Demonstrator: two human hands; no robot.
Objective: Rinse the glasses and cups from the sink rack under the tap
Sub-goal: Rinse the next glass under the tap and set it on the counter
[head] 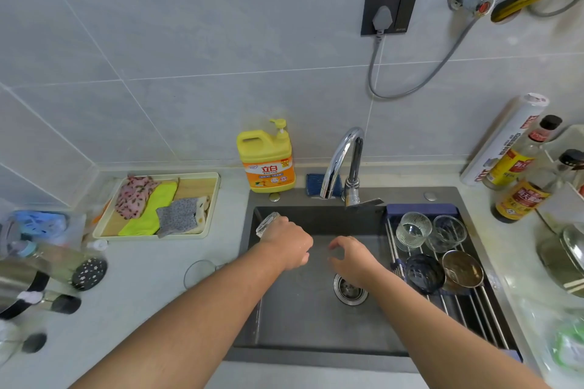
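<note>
My left hand (292, 243) grips a clear ribbed glass (267, 223) tilted over the left side of the dark sink (303, 319). My right hand (350, 257) hovers over the basin near the drain (349, 289), fingers loosely curled, holding nothing I can see. The chrome tap (343, 158) stands behind the basin; no water stream is visible. On the roll-up sink rack (474, 309) at the right sit a ribbed glass (412, 230), a clear glass (448, 232), a dark glass cup (425, 271) and a metal cup (463, 268).
A yellow detergent bottle (267, 164) stands left of the tap. A tray of cloths (158, 205) lies on the left counter, with a clear glass (200, 273) near the sink edge. Sauce bottles (518, 196) and a pot lid (565, 259) crowd the right counter.
</note>
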